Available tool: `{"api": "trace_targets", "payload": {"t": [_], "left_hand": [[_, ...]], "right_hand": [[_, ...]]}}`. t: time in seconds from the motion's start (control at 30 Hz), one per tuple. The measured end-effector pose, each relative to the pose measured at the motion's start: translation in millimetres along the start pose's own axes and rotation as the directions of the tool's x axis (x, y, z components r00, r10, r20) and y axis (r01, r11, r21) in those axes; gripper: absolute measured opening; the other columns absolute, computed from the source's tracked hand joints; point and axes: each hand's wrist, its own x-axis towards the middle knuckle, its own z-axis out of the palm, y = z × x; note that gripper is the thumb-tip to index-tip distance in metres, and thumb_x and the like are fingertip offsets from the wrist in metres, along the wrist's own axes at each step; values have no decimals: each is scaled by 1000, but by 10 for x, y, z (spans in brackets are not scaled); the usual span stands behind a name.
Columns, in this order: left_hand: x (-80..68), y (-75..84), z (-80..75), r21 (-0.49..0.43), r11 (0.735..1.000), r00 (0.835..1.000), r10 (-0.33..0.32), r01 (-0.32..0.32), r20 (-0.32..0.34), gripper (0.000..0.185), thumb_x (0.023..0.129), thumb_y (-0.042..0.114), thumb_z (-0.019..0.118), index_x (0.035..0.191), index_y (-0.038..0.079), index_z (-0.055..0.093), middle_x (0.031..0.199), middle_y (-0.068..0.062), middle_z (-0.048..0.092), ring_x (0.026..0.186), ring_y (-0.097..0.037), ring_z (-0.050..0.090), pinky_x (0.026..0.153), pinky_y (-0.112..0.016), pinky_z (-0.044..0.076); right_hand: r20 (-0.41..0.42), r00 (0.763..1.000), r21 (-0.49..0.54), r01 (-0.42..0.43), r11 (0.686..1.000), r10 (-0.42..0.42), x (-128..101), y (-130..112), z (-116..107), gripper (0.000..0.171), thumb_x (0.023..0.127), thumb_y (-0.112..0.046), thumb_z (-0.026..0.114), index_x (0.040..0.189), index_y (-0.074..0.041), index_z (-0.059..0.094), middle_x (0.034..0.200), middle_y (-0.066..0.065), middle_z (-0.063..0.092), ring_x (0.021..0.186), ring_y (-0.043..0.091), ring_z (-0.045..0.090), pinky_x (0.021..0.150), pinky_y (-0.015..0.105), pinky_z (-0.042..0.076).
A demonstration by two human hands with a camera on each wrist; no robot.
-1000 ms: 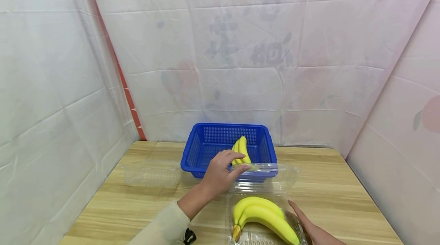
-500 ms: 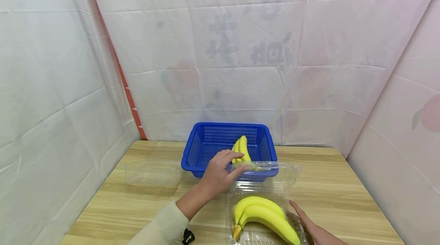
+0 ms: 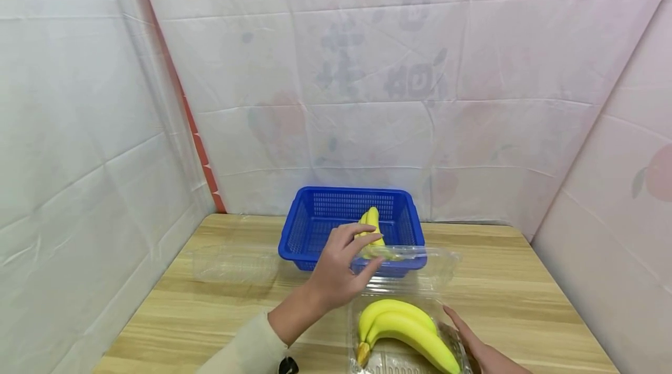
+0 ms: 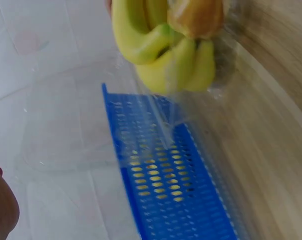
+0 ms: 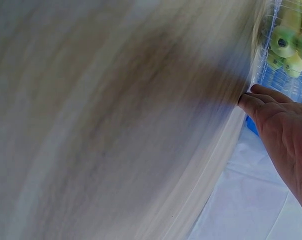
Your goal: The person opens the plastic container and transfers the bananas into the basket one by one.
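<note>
Banana bunch [image 3: 404, 333] crosswise, stem left.

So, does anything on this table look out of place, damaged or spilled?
Nothing stands out. One bunch of bananas lies in the open clear clamshell box, another bunch in the blue basket. The left hand pinches the raised lid; the right hand rests flat beside the box. Nothing looks spilled or broken.

No text, label, brand or number can be read anywhere. The cloth backdrop [image 3: 367, 70] carries faint, washed-out marks that show through from its other side, some shaped like large characters, but they are too pale and blurred to make out.
</note>
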Motion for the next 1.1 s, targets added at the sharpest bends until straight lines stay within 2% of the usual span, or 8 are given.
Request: {"api": "trace_targets", "payload": {"t": [0.13, 0.27, 0.43, 0.57, 0.67, 0.87, 0.97, 1.1], "left_hand": [[63, 118, -19, -14, 994, 994, 107, -107, 11, 39, 93, 20, 84, 129, 12, 72, 131, -5, 71, 121, -19, 67, 99, -34, 57], [91, 248, -3, -30, 981, 979, 192, -190, 63, 31, 94, 22, 83, 122, 13, 75, 126, -2, 73, 119, -15, 69, 106, -25, 55], [52, 366, 79, -78, 960, 940, 280, -270, 192, 23, 96, 25, 80, 117, 15, 77, 120, 3, 76, 116, -10, 71, 111, -18, 51], [-39, 399, 170, -133, 957, 877, 289, -257, 385, 25, 102, 31, 74, 122, 17, 77, 124, 3, 76, 119, -9, 70, 112, -16, 49], [-117, 406, 240, -123, 960, 803, 276, -250, 528, 29, 104, 35, 69, 128, 20, 74, 131, 5, 74, 123, -8, 68, 113, -17, 48], [-255, 423, 374, -27, 967, 672, 195, -252, 714, 42, 107, 46, 62, 145, 27, 63, 145, 7, 66, 135, -8, 61, 118, -23, 46], [-302, 427, 418, 9, 981, 632, 118, -193, 766, 51, 107, 49, 61, 154, 31, 54, 152, 8, 61, 141, -8, 56, 120, -28, 46], [-337, 419, 458, 36, 993, 608, 42, -115, 793, 58, 106, 52, 62, 160, 35, 48, 156, 9, 57, 145, -9, 53, 119, -37, 49]], "right_hand": [[-23, 999, -5, 37, 999, -37, -4, -12, 11, 109, 101, -39, 68, 172, -20, -12, 158, -45, -5, 148, -17, 16, 102, 27, 51], [-28, 999, -15, 22, 1000, -23, -6, -19, 17, 111, 99, -34, 71, 172, -22, -12, 159, -44, -4, 149, -15, 17, 103, 26, 50], [-32, 997, 0, 68, 998, -68, -6, -1, 27, 111, 99, -29, 70, 172, -19, -12, 160, -42, -1, 149, -15, 18, 105, 22, 48], [-18, 997, 49, 74, 996, -73, -4, 9, 22, 108, 102, -31, 68, 172, -18, -13, 169, -26, -1, 147, -18, 17, 105, 21, 47], [1, 999, 84, 44, 996, -45, 0, 0, 9, 108, 103, -34, 67, 171, -20, -16, 175, 2, -3, 146, -19, 17, 106, 21, 47], [20, 1000, 92, 9, 996, -11, -1, -68, -8, 109, 103, -38, 67, 171, -22, -17, 176, 20, -5, 144, -21, 18, 106, 22, 46], [15, 1000, 38, 19, 999, -19, -8, -140, -9, 112, 102, -37, 68, 171, -18, -18, 171, 42, 1, 143, -16, 28, 103, 22, 49], [3, 999, -82, 42, 996, -42, -10, -277, -19, 116, 100, -32, 72, 169, -10, -19, 160, 56, 15, 134, -7, 48, 95, 22, 53]]}}
